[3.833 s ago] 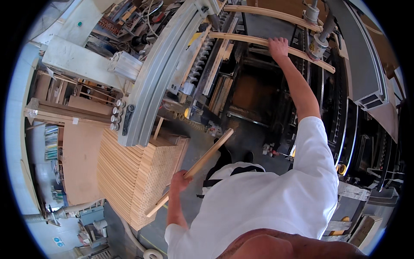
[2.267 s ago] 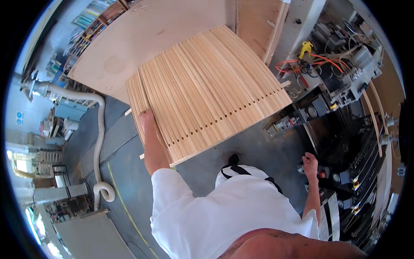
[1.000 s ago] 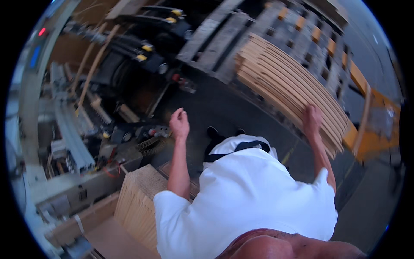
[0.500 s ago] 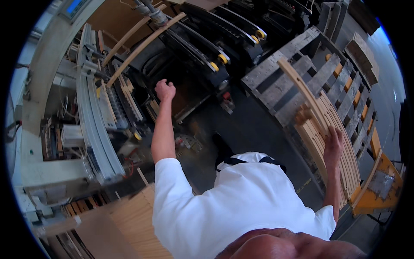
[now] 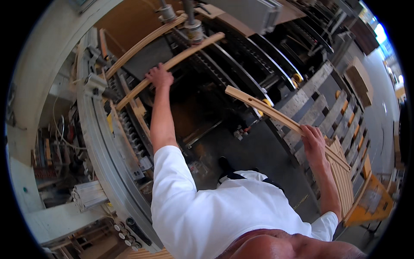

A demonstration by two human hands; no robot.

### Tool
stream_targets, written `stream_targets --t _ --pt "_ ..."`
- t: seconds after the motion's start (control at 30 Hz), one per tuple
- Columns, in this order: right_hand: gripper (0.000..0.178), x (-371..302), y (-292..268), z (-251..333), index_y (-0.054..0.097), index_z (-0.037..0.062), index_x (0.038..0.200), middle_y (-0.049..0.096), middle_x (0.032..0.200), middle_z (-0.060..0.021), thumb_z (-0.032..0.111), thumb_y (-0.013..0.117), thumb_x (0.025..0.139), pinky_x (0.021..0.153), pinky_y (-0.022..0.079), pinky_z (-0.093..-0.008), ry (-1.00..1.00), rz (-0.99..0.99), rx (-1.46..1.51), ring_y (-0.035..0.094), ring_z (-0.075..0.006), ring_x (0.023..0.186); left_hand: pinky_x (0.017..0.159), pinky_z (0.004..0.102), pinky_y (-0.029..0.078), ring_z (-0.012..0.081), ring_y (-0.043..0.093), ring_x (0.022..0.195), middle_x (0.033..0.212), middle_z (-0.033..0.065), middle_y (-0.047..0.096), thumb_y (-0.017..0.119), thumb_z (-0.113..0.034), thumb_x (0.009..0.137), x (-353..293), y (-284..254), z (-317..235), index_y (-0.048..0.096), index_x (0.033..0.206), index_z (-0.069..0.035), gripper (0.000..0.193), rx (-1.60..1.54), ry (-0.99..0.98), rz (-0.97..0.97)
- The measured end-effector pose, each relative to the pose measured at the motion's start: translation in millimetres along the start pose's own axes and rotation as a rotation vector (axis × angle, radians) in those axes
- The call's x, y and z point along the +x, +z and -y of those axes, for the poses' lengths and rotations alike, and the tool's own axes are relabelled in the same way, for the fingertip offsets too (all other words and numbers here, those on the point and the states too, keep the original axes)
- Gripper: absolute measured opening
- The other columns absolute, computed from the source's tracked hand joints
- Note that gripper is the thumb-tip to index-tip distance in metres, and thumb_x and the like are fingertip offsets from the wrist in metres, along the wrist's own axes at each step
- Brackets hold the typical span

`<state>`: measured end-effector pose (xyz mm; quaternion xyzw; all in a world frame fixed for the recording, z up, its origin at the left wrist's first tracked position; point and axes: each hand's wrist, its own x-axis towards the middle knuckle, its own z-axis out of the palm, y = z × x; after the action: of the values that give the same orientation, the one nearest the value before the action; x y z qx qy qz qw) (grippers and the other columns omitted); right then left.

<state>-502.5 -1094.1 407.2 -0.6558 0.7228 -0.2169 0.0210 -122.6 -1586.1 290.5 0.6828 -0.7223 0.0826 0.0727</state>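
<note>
My left hand [image 5: 160, 78] reaches into the machine, its fingers closed round a long wooden slat [image 5: 192, 52]. That slat lies across the machine's bars, with a round metal clamp cylinder [image 5: 193, 33] over its far part. Beyond it a second, slightly curved wooden slat [image 5: 140, 45] lies in similar fashion. On the right, my right hand [image 5: 314, 144] grips a pale curved wooden rail [image 5: 267, 111] with a hole near its far end. The rail points forward and left from the hand, above a stack of similar rails [image 5: 340, 183].
A grey wooden pallet [image 5: 307, 113] stands at the right, with a yellow metal frame [image 5: 373, 200] near its close end. Dark machine bars with yellow rollers [image 5: 297, 78] extend ahead. A long metal beam [image 5: 97, 142] runs along the left. Cardboard [image 5: 359, 80] leans at the far right.
My left hand has gone from free air to the slat in the machine. My right hand has brought a rail up off the stack, swinging its far end left. The view has shifted.
</note>
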Motion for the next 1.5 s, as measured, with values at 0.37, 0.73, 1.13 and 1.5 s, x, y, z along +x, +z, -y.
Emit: stream_targets --t 0.37,0.73,1.13,1.5 --pt "0.038 268.9 141.3 88.7 0.061 0.0027 0.119 0.062 0.11 -0.016 -0.001 0.056 0.081 0.091 0.046 -0.0459 -0.555 0.138 0.186 0.056 -0.0371 0.105 0.078 0.0496 0.052 0.0376 0.062 0.094 0.099 0.014 0.06 0.076 -0.017 0.075 -243.5 -64.8 -82.9 0.061 0.104 -0.011 0.033 -0.613 0.313 0.312" --pt "0.034 409.8 328.9 216.3 0.065 0.0128 0.112 0.065 0.106 -0.0105 0.009 0.064 0.077 0.089 0.048 -0.0438 -0.877 0.13 -0.003 0.06 -0.0321 0.105 0.081 0.0472 0.05 0.0343 0.06 0.097 0.101 0.0123 0.058 0.069 -0.014 0.079 -359.3 -101.6 -95.7 0.06 0.1 -0.009 0.023 -0.528 0.141 0.594" --pt "0.016 466.9 360.0 222.8 0.065 0.0134 0.096 0.067 0.099 -0.0065 0.025 0.06 0.087 0.083 0.046 -0.0444 -0.839 -0.047 -0.019 0.063 -0.0279 0.099 0.088 0.0432 0.049 0.0327 0.06 0.105 0.111 0.0098 0.064 0.074 -0.018 0.075 -463.0 -135.4 -45.0 0.067 0.112 -0.012 0.038 -0.552 -0.38 0.594" --pt "0.019 468.0 362.3 225.8 0.066 0.0141 0.103 0.067 0.1 -0.0067 0.02 0.061 0.086 0.084 0.046 -0.0459 -0.873 -0.076 -0.092 0.063 -0.0294 0.1 0.086 0.0372 0.05 0.0307 0.064 0.097 0.102 0.0153 0.068 0.078 -0.016 0.073 -556.6 -182.2 -22.7 0.07 0.112 -0.007 0.04 -0.649 -0.756 0.449"
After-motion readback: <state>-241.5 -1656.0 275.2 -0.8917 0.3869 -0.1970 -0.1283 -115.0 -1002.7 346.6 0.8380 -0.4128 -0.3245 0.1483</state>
